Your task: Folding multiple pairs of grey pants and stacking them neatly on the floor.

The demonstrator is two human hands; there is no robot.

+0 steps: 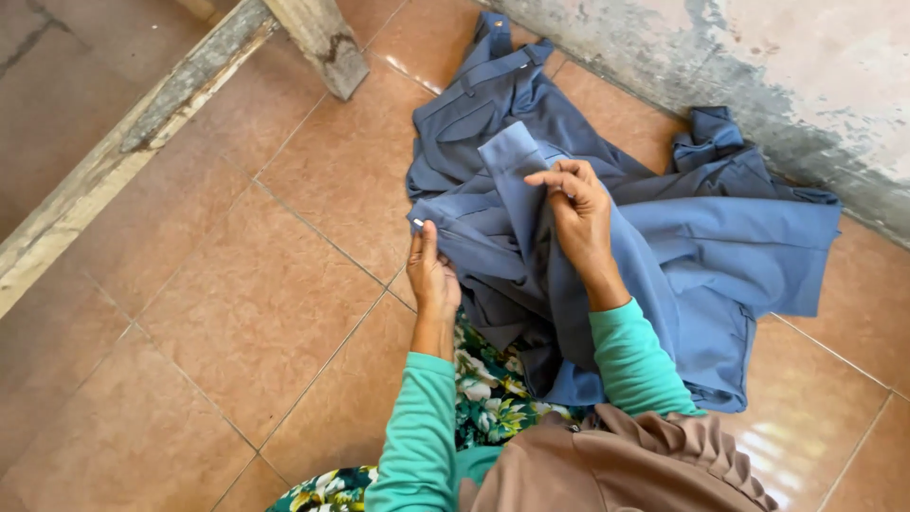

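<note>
Floor [237, 313]: reddish-brown glazed tiles with pale grout lines, glossy in patches.

Wall [806, 76]: worn plaster, grey and peeling along its foot, running across the upper right corner.

Timber frame [142, 123]: weathered wooden beam lying slantwise at upper left, with a stub of post [318, 38] meeting it.

Blue garment [701, 246]: uniform-type cloth, spread in loose folds on the floor from the person's lap to the foot of the wall; a darker blue bundle [711, 137] lies bunched just beside the wall. A narrow band of the cloth [517, 166] stands lifted above the rest.

Person: seated on the floor, teal sleeves [417, 427], floral skirt [488, 389], tan ruffled cloth [626, 460] at the chest.

Right hand [578, 213]: fingers curled, pinching the lifted band near its upper end.

Left hand [431, 275]: closed on a folded edge of the same garment, thumb pressed on top; a small pale fastener [418, 223] shows at the tip.
</note>
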